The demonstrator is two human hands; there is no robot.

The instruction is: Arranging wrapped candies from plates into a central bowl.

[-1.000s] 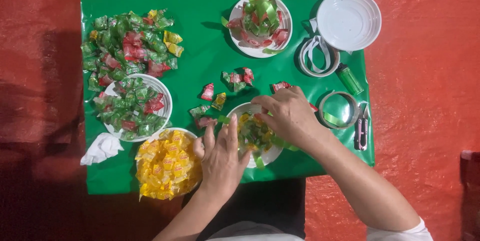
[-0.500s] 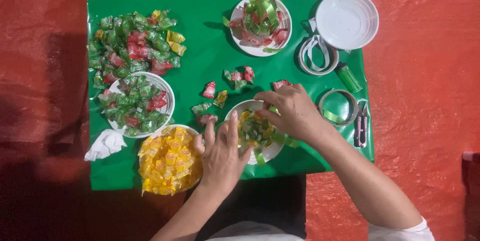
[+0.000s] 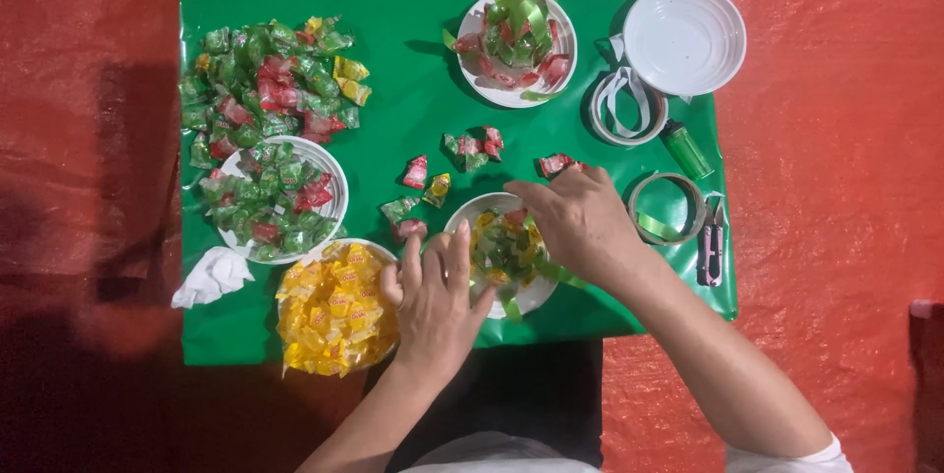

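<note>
Here, a green sheet [image 3: 413, 139] covers red tarpaulin [image 3: 836, 139].

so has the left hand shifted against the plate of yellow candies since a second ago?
No: the left hand sits beside the white plate of yellow wrapped candies, as before.

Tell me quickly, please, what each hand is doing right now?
Left hand: open, fingers spread, resting on the rim of the white plate.
Right hand: curled over the candy bundle on that plate; grip cannot be told.
</note>
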